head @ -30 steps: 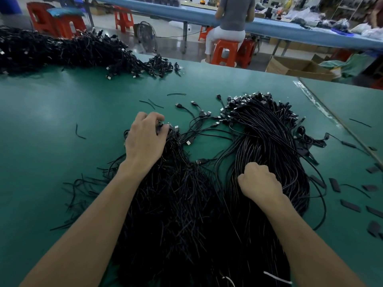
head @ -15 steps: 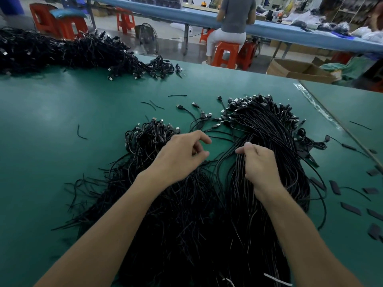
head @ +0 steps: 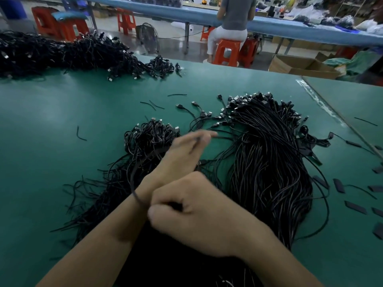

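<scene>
Cable [head: 132, 174] arcs from left fingers [head: 204, 136], apparently pinched, into right fingers [head: 165, 212].

The left hand [head: 184, 156] left the connector ends of the left bundle [head: 149, 137] and moved between the piles. The right hand [head: 199, 212] came off the right bundle [head: 269, 162] and drew back beside the left wrist. Together they pulled a single cable [head: 133, 179] out into a loop.

A green table [head: 62, 112], orange stools [head: 227, 51], a blue bench [head: 290, 27] and a cardboard box [head: 300, 66].
</scene>
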The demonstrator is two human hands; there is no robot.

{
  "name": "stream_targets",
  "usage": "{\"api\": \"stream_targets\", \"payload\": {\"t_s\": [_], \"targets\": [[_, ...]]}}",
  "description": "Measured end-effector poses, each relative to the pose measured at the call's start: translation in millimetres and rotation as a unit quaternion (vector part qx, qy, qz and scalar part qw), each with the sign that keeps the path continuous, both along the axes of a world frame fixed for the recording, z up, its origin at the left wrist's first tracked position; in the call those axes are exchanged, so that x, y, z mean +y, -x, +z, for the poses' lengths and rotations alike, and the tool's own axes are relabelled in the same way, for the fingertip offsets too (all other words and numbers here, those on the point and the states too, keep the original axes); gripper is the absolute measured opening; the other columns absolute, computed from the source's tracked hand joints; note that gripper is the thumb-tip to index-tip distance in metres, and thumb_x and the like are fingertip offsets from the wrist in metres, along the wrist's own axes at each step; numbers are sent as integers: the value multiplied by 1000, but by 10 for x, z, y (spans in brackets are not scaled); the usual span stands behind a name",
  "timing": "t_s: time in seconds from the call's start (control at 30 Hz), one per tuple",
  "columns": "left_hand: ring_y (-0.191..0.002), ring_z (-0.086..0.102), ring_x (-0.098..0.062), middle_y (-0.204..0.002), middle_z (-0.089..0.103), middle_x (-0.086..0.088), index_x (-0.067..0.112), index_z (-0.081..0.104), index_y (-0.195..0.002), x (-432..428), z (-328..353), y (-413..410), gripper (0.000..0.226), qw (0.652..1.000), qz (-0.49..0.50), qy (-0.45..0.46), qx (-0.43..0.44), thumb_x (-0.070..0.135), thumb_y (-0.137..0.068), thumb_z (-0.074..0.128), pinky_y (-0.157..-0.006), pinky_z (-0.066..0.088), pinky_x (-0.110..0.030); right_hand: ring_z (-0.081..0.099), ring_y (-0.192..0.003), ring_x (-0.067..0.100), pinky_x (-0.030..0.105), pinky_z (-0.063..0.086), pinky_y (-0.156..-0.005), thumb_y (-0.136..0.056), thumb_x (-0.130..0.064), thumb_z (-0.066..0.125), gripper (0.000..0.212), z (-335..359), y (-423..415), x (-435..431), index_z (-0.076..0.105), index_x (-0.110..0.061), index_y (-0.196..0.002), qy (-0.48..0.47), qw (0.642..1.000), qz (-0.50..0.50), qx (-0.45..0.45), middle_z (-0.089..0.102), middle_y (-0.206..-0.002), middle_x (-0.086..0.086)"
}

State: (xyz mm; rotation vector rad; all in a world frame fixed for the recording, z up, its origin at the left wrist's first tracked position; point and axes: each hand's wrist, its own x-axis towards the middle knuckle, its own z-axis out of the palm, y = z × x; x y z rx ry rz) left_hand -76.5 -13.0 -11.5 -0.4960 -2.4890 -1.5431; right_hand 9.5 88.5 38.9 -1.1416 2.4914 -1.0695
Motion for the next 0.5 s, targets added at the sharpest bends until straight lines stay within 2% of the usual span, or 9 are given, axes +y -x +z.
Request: {"api": "stream_targets", "payload": {"t_s": [0.07,0.13,0.17,0.23,0.3,0.37,0.4,0.43,0.5], "targets": [[-96,67,-11,-103,71,5,28,66,-100,-34,95,32,46,982,124,-127,64,51,-103,26,-84,58,-42,44,-46,6,33,41,-46,-78,-38,47,30,95,16,140,49,-17,-57,59,996,-61,-10,48,-50,-4],[-94,69,-20,-101,71,-8,25,60,-91,-136,237,44,40,922,235,-283,124,41,-105,26,-82,59,-44,35,-44,10,34,35,-41,-74,-40,44,37,144,69,339,43,-10,-52,87,985,-150,-3,40,-46,1],[-94,70,-21,-101,71,-11,21,56,-91,-198,316,51,36,885,256,-357,154,37,-104,27,-84,58,-42,31,-43,7,28,31,-39,-77,-38,46,39,119,103,442,40,-11,-49,84,976,-199,-4,37,-45,-2],[-89,70,-27,-92,69,-15,14,47,-91,-305,435,33,28,845,247,-424,213,29,-106,28,-85,57,-42,27,-41,6,19,24,-39,-87,-27,53,42,9,194,654,40,-12,-50,46,953,-299,-5,36,-45,-9],[-71,61,-29,-76,58,-6,13,40,-87,-303,475,-4,20,860,224,-344,302,10,-102,27,-70,53,-40,26,-41,7,22,25,-39,-92,-23,52,38,-70,310,832,53,-1,-60,-37,931,-362,-10,42,-50,-3],[-59,40,-16,-67,41,6,14,40,-86,-227,429,-59,23,895,212,-158,359,-4,-93,28,-56,37,-29,34,-41,7,22,31,-41,-96,-23,49,30,-102,403,947,72,-5,-87,-153,917,-369,-10,53,-60,0],[-59,34,-12,-68,39,8,15,44,-87,-183,395,-81,22,909,198,-65,361,-2,-92,31,-57,32,-25,37,-43,4,17,31,-43,-98,-20,47,29,-88,421,957,74,-11,-106,-189,916,-355,-13,57,-70,-2],[-63,36,-11,-71,43,7,14,49,-88,-153,352,-89,19,918,181,23,353,3,-94,35,-61,33,-25,38,-45,1,13,33,-46,-100,-17,45,34,-57,427,945,66,-16,-127,-194,919,-343,-25,61,-87,-2],[-72,42,-13,-80,47,3,10,61,-93,-107,285,-97,24,916,173,169,320,18,-98,40,-68,35,-31,36,-54,-6,12,33,-61,-100,-15,42,48,12,398,881,44,-23,-147,-132,934,-329,-39,55,-132,-2]]}}
